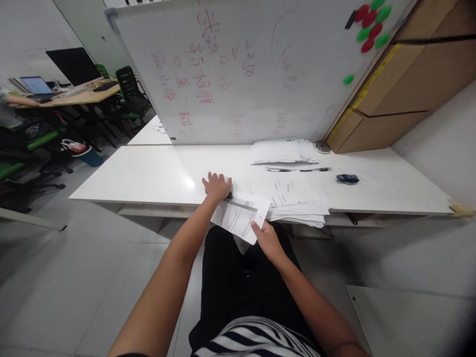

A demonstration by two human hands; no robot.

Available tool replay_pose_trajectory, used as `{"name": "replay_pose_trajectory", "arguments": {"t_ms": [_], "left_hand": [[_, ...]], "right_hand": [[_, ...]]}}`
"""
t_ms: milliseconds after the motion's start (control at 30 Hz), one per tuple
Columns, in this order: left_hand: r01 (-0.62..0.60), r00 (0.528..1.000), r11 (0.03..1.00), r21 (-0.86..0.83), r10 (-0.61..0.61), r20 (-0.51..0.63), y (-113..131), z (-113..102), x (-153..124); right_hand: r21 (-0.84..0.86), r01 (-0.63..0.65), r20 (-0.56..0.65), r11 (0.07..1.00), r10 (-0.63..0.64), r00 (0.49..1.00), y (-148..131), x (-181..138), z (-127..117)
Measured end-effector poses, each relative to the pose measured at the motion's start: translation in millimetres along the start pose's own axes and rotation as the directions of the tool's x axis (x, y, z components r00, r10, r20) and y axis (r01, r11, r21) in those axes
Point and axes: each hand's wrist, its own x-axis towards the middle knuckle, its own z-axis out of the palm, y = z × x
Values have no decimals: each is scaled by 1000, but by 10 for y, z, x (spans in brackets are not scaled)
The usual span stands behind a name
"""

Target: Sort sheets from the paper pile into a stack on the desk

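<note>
Near the front edge of the white table, my left hand (pixel 217 188) presses down over a black stapler (pixel 230 195), its fingers bent over the top. Most of the stapler is hidden under the palm. A printed sheet of paper (pixel 238 216), perhaps several together, reaches from the stapler out past the table edge, its upper left corner at the stapler. My right hand (pixel 268 240) pinches the lower right part of this paper, thumb on top. Just right of it lies a loose stack of printed papers (pixel 297 198), partly overhanging the edge.
Behind lies another paper stack (pixel 284 151), with dark pens (pixel 314 170) in front. A dark blue object (pixel 347 179) is farther right. A whiteboard (pixel 223 74) with red writing stands along the back, beside cardboard boxes (pixel 409 79). Another person's arm (pixel 22 100) shows at a far-left desk.
</note>
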Motion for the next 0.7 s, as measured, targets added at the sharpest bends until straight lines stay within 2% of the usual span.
{"name": "replay_pose_trajectory", "arguments": {"t_ms": [167, 233, 333, 400, 467, 533, 700], "left_hand": [[67, 997, 981, -181, -58, 51, -61, -113, 57], [40, 999, 961, -273, -35, 22, -106, -188, 30], [-160, 986, 932, -326, 133, -104, -207, -251, -95], [-317, 947, 917, -243, 291, -136, -282, -238, -200], [-367, 928, 921, -131, 354, -115, -339, -191, -278], [-323, 942, 944, -62, 315, -118, -361, -130, -306], [-111, 972, 994, -18, 104, -212, -318, -30, -224]], "right_hand": [[-19, 14, -9, 1000, -14, 1000, 8, 47, 17], [-20, 40, -8, 999, -40, 999, -35, 60, -14], [13, 39, 6, 999, -39, 999, -126, 79, -105], [50, 0, 32, 999, -2, 999, -190, 91, -194], [50, -40, 57, 998, 37, 998, -255, 89, -302], [2, -28, 51, 1000, 27, 998, -328, 53, -426], [-161, 127, -30, 979, -133, 991, -534, -182, -787]]}}
